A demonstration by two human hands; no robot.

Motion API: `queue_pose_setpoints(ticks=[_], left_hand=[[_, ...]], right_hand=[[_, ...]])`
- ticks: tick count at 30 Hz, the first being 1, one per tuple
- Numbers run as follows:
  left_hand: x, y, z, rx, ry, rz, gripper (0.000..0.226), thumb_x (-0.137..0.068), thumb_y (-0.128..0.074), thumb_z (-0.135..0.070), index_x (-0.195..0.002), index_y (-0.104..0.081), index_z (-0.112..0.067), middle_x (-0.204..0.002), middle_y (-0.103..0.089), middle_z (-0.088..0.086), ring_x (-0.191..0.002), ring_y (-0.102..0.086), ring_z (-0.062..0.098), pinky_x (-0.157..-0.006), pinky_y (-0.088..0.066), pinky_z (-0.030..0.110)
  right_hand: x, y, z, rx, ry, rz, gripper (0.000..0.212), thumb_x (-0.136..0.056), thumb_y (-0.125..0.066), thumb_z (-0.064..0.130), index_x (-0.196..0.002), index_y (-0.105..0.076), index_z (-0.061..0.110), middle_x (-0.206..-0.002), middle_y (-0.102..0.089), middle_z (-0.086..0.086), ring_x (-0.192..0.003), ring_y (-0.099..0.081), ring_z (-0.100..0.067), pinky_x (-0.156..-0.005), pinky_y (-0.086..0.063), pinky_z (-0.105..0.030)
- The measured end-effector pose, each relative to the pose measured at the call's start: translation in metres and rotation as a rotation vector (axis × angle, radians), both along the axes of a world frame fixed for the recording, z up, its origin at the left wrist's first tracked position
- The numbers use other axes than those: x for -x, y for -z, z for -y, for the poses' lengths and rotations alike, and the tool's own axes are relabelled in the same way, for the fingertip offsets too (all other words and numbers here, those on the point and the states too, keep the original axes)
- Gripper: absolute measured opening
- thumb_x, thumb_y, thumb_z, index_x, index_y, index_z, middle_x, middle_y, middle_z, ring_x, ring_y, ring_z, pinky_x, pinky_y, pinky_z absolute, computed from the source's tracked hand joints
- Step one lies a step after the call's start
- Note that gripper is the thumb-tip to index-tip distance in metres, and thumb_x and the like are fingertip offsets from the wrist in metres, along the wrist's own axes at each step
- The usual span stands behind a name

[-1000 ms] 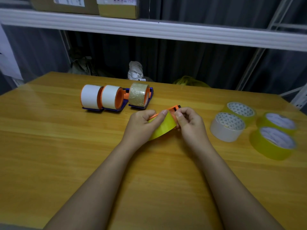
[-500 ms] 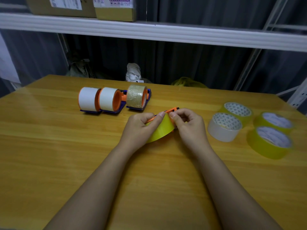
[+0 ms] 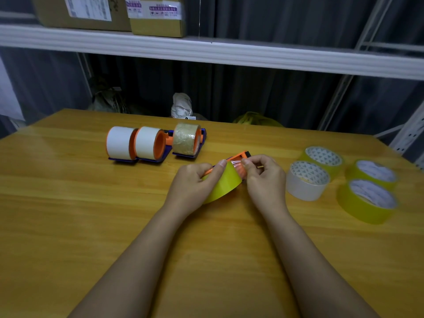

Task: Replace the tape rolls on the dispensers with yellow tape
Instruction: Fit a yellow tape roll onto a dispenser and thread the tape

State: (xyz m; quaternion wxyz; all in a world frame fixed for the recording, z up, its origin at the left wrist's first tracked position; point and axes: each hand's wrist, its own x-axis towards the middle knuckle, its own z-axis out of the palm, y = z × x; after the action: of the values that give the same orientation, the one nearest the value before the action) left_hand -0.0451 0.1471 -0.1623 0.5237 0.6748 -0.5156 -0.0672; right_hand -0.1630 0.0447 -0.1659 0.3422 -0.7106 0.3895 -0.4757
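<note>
— How far along are you?

— By my reckoning, one dispenser is nearly converted. The orange dispenser [image 3: 238, 159] between my hands carries a yellow tape roll [image 3: 223, 183]. Three more dispensers stand in a row at the far side of the table [image 3: 68, 214]: two hold white tape rolls [image 3: 119, 143], and the third dispenser [image 3: 188, 143] holds a brownish clear roll. Those three look untouched, so most of the work is left.

— And the spare rolls?

— To my right lie three loose yellow tape rolls [image 3: 367, 200], flat on the table, and a white roll [image 3: 307, 181] just beside my right hand. I take that white one to be the roll taken off, though I can't be certain.

— What are your hands doing?

— My left hand [image 3: 195, 182] grips the yellow roll and dispenser from the left, thumb lying over the top of the roll. My right hand [image 3: 263, 177] has its fingers curled and pinching at the front of the dispenser, where a bit of shiny tape shows near the orange end. It looks like I'm feeding the tape's free end toward the cutter, but the exact pinch point is hidden by my fingers.

— So where is the roll relative to you?

— Right between both hands, touching both, low over the table at its middle, nearer to me than the row of three.
</note>
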Motion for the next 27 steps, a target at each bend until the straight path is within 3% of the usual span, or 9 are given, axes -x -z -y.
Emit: queue_pose_setpoints(ticks=[3,6,9,13,16,20,22,25,27], left_hand=[[0.000,-0.001,-0.001,0.017,-0.014,-0.015,0.056,-0.089,-0.055,-0.049,-0.049,-0.042,-0.011,-0.047,-0.033,-0.002,-0.043,-0.033,0.008,-0.044,-0.023,0.027],[0.001,-0.002,-0.001,0.022,-0.003,-0.026,0.052,-0.089,-0.055,-0.044,-0.046,-0.038,-0.020,-0.044,-0.031,-0.010,-0.043,-0.033,0.006,-0.044,-0.022,0.023],[-0.002,-0.002,-0.001,0.061,0.027,-0.028,0.050,-0.089,-0.055,-0.051,-0.051,-0.039,-0.023,-0.049,-0.033,-0.011,-0.047,-0.034,0.005,-0.046,-0.023,0.023],[-0.009,0.000,-0.001,0.060,0.038,0.010,0.037,-0.091,-0.044,-0.050,-0.071,-0.054,-0.022,-0.062,-0.048,0.001,-0.057,-0.044,0.010,-0.051,-0.031,0.024],[-0.012,-0.001,-0.003,0.069,0.046,-0.009,0.032,-0.096,-0.038,-0.037,-0.083,-0.060,-0.018,-0.069,-0.055,0.006,-0.063,-0.049,0.013,-0.054,-0.033,0.021],[-0.013,0.000,-0.002,0.039,0.058,-0.007,0.036,-0.096,-0.035,-0.038,-0.092,-0.061,-0.013,-0.073,-0.056,0.002,-0.065,-0.050,0.009,-0.055,-0.034,0.020],[-0.013,0.001,0.000,0.043,0.066,0.005,0.035,-0.095,-0.035,-0.037,-0.093,-0.061,-0.013,-0.073,-0.055,-0.003,-0.065,-0.049,0.005,-0.055,-0.034,0.018],[-0.014,0.003,0.001,0.070,0.072,0.027,0.035,-0.096,-0.035,-0.034,-0.094,-0.061,-0.011,-0.076,-0.056,-0.005,-0.069,-0.050,0.004,-0.058,-0.034,0.016],[-0.015,0.004,0.001,0.084,0.056,0.070,0.035,-0.096,-0.036,-0.033,-0.091,-0.061,-0.010,-0.078,-0.057,-0.001,-0.072,-0.051,0.007,-0.061,-0.035,0.019]], right_hand=[[-0.001,0.002,0.003,-0.040,0.035,0.046,0.013,-0.091,-0.063,0.023,-0.078,-0.063,0.020,-0.092,-0.062,0.001,-0.072,-0.056,-0.007,-0.066,-0.051,-0.025],[-0.001,0.002,0.005,-0.035,0.045,0.036,0.012,-0.092,-0.062,0.024,-0.080,-0.064,0.020,-0.092,-0.064,-0.002,-0.069,-0.054,-0.005,-0.059,-0.042,-0.014],[0.002,0.002,0.006,-0.007,0.027,0.007,0.013,-0.092,-0.061,0.026,-0.083,-0.064,0.018,-0.086,-0.065,0.000,-0.069,-0.052,-0.008,-0.059,-0.039,-0.016],[0.006,0.000,0.003,0.008,0.000,0.018,0.012,-0.091,-0.062,0.025,-0.081,-0.064,0.019,-0.075,-0.061,0.003,-0.065,-0.048,-0.007,-0.056,-0.036,-0.016],[0.007,0.002,0.000,0.056,0.004,-0.028,0.009,-0.091,-0.062,0.024,-0.084,-0.065,0.021,-0.087,-0.060,0.006,-0.086,-0.052,-0.012,-0.067,-0.036,-0.010],[0.005,0.002,0.001,0.002,0.029,-0.080,0.011,-0.092,-0.060,0.025,-0.085,-0.063,0.017,-0.118,-0.051,0.006,-0.121,-0.043,-0.017,-0.095,-0.036,-0.026],[0.003,0.002,0.003,-0.098,-0.011,-0.089,0.014,-0.094,-0.057,0.026,-0.087,-0.063,0.015,-0.137,-0.047,0.000,-0.130,-0.040,-0.017,-0.099,-0.033,-0.025],[0.003,0.004,0.007,-0.185,-0.085,-0.104,0.017,-0.097,-0.053,0.028,-0.090,-0.061,0.015,-0.141,-0.045,-0.003,-0.127,-0.044,-0.018,-0.102,-0.036,-0.030],[0.004,0.002,0.006,-0.222,-0.129,-0.090,0.018,-0.098,-0.051,0.029,-0.090,-0.060,0.015,-0.127,-0.049,0.000,-0.109,-0.049,-0.013,-0.089,-0.038,-0.026]])
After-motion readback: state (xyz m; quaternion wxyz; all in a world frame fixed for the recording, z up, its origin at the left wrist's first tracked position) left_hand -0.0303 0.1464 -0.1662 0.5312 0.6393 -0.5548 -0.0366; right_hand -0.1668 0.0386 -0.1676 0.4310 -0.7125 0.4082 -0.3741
